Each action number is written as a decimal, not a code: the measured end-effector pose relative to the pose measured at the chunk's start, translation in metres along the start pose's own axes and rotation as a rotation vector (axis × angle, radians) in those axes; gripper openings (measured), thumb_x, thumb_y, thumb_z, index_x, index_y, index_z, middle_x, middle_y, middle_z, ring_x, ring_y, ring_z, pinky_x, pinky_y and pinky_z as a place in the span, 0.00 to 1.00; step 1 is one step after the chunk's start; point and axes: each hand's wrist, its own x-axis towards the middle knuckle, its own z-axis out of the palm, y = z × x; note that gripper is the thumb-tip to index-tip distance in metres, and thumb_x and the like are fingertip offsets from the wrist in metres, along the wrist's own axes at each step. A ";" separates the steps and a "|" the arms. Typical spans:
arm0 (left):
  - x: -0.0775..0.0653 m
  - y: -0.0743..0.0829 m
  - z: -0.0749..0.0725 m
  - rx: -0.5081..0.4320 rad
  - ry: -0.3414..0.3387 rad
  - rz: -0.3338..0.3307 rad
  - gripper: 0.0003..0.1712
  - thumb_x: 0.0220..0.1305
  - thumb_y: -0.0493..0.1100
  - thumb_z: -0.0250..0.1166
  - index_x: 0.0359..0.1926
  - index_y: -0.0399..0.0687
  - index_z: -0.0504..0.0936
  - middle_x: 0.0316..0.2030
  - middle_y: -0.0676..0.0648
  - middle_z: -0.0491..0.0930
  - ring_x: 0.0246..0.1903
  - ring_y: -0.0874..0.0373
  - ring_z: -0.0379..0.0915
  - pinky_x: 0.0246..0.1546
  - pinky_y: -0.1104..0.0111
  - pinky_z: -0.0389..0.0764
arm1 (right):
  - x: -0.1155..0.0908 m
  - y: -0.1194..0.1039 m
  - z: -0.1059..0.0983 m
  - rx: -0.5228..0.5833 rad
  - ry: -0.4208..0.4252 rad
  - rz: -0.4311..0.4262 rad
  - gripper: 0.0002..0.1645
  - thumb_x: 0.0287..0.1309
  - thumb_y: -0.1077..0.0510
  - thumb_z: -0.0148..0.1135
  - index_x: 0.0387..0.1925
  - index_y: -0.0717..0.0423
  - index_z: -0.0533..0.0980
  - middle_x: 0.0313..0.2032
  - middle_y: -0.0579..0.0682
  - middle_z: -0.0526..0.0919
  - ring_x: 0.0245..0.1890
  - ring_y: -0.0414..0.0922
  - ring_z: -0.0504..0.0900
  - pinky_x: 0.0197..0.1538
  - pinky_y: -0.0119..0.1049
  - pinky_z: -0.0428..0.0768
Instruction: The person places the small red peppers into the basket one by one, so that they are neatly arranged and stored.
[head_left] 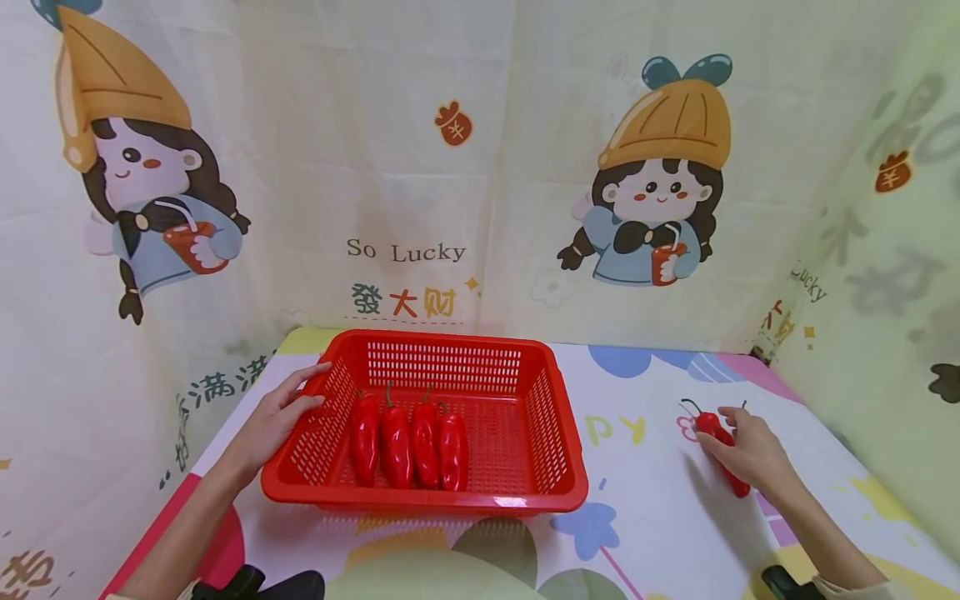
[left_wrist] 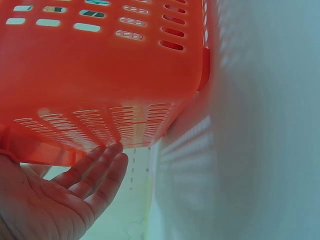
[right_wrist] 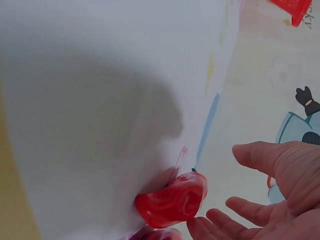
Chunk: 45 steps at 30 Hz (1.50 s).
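Left hand [head_left: 273, 421]: reaching to left rim of basket [head_left: 420, 498], touching with nearly straight fingers.
Right hand [head_left: 750, 450]: angled down over peppers [head_left: 738, 484] on table [head_left: 652, 500], touching one, thumb and fingers apart.
Basket peppers [head_left: 397, 446]: four, side by side.

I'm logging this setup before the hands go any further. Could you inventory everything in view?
Basket: one, red, on the tabletop in front of the person
Peppers in the basket: four, glossy red with green stems, side by side left of its middle
Peppers on the tabletop: at least two, red, by the right hand, partly hidden
Tabletop: one, white with multicoloured prints, under everything
Backdrop: pale cream, behind and to both sides
Printed figures: two shown clearly, orange hats and blue clothes, on the backdrop
Printed pouches: two, red-brown, at the back and right
Dark wrist gear: two pieces, black, at the wrists
Left hand: one, bare, at the basket's left side
Right hand: one, bare, at the loose peppers
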 end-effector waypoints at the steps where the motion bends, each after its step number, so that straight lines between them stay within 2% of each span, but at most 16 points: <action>1: 0.000 0.000 0.000 -0.001 0.001 -0.002 0.34 0.78 0.46 0.54 0.80 0.55 0.55 0.68 0.29 0.65 0.45 0.48 0.81 0.37 0.57 0.89 | 0.000 0.001 0.000 0.001 -0.006 0.005 0.44 0.63 0.52 0.68 0.64 0.81 0.61 0.54 0.81 0.68 0.51 0.73 0.70 0.40 0.56 0.87; 12: -0.002 -0.001 0.001 -0.004 0.009 0.000 0.36 0.77 0.47 0.56 0.80 0.56 0.54 0.69 0.31 0.65 0.48 0.46 0.81 0.39 0.56 0.89 | 0.002 0.010 0.005 -0.018 -0.062 0.038 0.42 0.58 0.57 0.70 0.63 0.79 0.61 0.53 0.81 0.66 0.53 0.75 0.67 0.38 0.56 0.87; 20: -0.001 -0.001 0.000 -0.004 0.007 0.003 0.36 0.78 0.47 0.56 0.80 0.56 0.55 0.69 0.30 0.65 0.47 0.46 0.81 0.38 0.56 0.89 | 0.003 0.013 0.006 -0.029 -0.041 0.021 0.38 0.59 0.60 0.67 0.63 0.79 0.62 0.53 0.81 0.67 0.52 0.75 0.68 0.39 0.57 0.87; 45: -0.003 -0.001 0.002 -0.026 -0.001 0.008 0.36 0.77 0.47 0.56 0.80 0.57 0.54 0.70 0.32 0.64 0.49 0.45 0.80 0.40 0.55 0.89 | 0.002 0.011 0.008 -0.015 -0.017 0.019 0.36 0.58 0.62 0.66 0.62 0.79 0.64 0.53 0.79 0.72 0.50 0.72 0.72 0.39 0.55 0.87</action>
